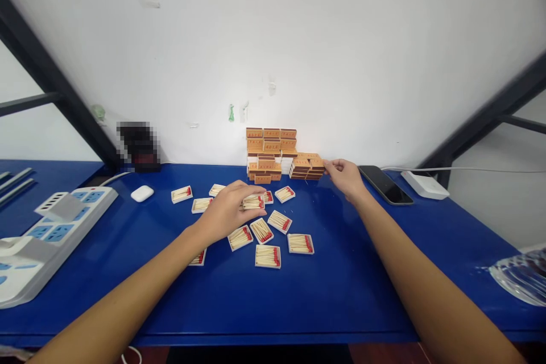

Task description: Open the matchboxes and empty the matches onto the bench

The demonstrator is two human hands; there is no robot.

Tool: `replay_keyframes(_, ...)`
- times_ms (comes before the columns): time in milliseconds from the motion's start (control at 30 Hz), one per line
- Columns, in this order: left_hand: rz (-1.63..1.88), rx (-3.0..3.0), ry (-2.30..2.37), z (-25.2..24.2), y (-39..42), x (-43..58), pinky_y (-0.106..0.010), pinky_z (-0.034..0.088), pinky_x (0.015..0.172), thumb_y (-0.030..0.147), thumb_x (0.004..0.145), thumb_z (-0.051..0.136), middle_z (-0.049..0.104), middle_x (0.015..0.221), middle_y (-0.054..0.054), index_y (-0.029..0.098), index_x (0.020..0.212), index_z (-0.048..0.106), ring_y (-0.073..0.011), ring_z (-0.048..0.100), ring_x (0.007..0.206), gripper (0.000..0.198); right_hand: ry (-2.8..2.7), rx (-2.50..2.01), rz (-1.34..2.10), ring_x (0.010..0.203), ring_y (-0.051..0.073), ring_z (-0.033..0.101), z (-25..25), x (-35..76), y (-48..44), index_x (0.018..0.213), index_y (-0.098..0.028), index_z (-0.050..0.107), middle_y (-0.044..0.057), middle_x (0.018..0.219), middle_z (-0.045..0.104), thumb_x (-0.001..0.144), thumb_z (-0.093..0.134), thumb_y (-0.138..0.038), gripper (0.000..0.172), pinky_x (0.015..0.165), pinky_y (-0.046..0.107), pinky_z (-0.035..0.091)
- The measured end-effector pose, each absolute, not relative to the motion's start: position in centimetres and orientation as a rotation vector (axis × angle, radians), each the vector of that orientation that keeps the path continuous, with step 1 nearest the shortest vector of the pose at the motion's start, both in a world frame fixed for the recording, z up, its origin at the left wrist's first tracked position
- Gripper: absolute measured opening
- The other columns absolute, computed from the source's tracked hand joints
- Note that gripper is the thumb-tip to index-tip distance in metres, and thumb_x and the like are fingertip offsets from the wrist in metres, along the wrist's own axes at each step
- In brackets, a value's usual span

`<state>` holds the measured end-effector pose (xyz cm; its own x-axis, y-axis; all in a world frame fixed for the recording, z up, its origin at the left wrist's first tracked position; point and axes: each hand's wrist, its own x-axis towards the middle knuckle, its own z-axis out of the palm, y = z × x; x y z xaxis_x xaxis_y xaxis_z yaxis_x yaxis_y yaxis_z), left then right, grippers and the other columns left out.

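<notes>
From here: deep-blue tabletop (341, 296), red-tipped pale wooden matchsticks (268, 255), orange-and-brown banded rectangular cardboard matchboxes (288, 143) (reddish lettering (272, 147) too).

I'm facing a white wall (341, 40), scuffed, green smudge (231, 112) left of middle. Glossy blue table (341, 296) in front of me, running back to the wall. Dark bars (55, 68) slant at my left and right, thinner crossbars (29, 103) attached. Reddish-brown floor (384, 352) below. Light fairly even.
</notes>
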<state>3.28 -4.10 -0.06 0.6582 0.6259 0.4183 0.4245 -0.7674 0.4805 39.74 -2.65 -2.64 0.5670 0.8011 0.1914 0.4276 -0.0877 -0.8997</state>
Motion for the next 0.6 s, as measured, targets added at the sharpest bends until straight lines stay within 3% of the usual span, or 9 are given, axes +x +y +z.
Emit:
replay_keyframes(167,0.823,2.468,0.939,0.5,-3.3,2.3,-0.04,0.058,0.095,0.041,0.09,0.082,0.076,0.122,-0.007,0.027,0.127,0.074,-0.025,0.07,0.11,0.041,-1.157,-1.708,0.389,0.06,0.019,0.059,-2.9,39.4,-2.3,0.091,-0.021,0.062,0.006,0.072,0.071,0.086,0.07,-0.058,0.038,0.059,0.031,0.044)
replay_keyframes(467,0.822,2.466,0.857,0.4,-3.9,3.3,-0.042,0.059,0.094,0.049,0.09,0.08,0.076,0.121,-0.007,0.028,0.128,0.073,-0.0267,0.071,0.11,0.044,-1.271,-1.784,0.067,0.063,0.02,0.056,-1.9,38.8,-5.2,0.09,-0.021,0.068,0.002,0.066,0.064,0.09,0.064,-0.052,0.031,0.064,0.033,0.04)
replay_keyframes(600,0.77,2.555,0.87,0.4,-3.1,3.0,-0.041,0.059,0.088,0.048,0.09,0.08,0.077,0.116,-0.008,0.027,0.13,0.073,-0.0267,0.072,0.102,0.046,-1.613,-1.585,0.308,0.062,0.018,0.052,-1.6,35.1,-6.8,0.087,-0.022,0.07,0.0,0.068,0.061,0.091,0.064,-0.048,0.028,0.062,0.032,0.042)
